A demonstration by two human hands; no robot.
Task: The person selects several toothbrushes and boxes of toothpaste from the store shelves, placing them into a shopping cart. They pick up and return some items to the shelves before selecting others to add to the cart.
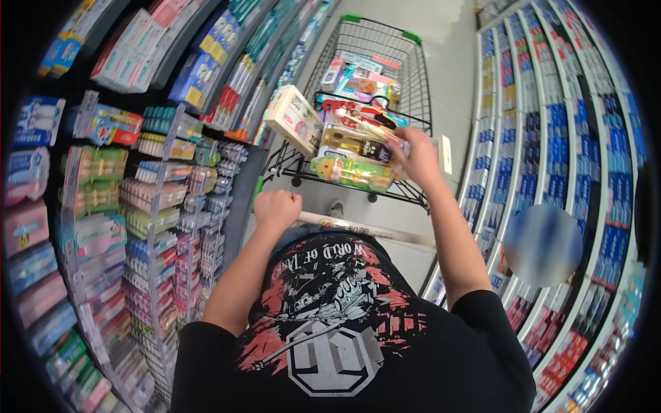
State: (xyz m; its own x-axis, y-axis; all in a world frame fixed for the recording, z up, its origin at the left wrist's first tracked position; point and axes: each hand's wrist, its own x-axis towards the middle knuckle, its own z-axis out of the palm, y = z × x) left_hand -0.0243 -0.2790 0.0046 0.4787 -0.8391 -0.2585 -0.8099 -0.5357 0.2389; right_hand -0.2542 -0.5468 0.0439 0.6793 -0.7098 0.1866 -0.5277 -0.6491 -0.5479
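Left shelf [158,199]: rows of hanging packs.
White box [296,120]: tilted at the basket's left side.
Left hand [277,208]: fingers curled closed around the handle [372,230].
Gold pack [348,142]: in the basket [281,162], just left of the right fingers, above a green pack [354,172].
Right hand [415,157]: fingers partly bent; grip unclear.
Right shelf [506,144]: rows of small boxes.

1. Left of the left hand [278,210]: dark-backed shelving [180,47] stacked with boxes, above a rack [163,180] of small hanging packs.
2. Right of the right hand [414,157]: long white-edged shelves [497,110], densely lined with mostly blue packages.
3. Beyond both hands: pale grey tiled floor [451,72], faintly glossy.
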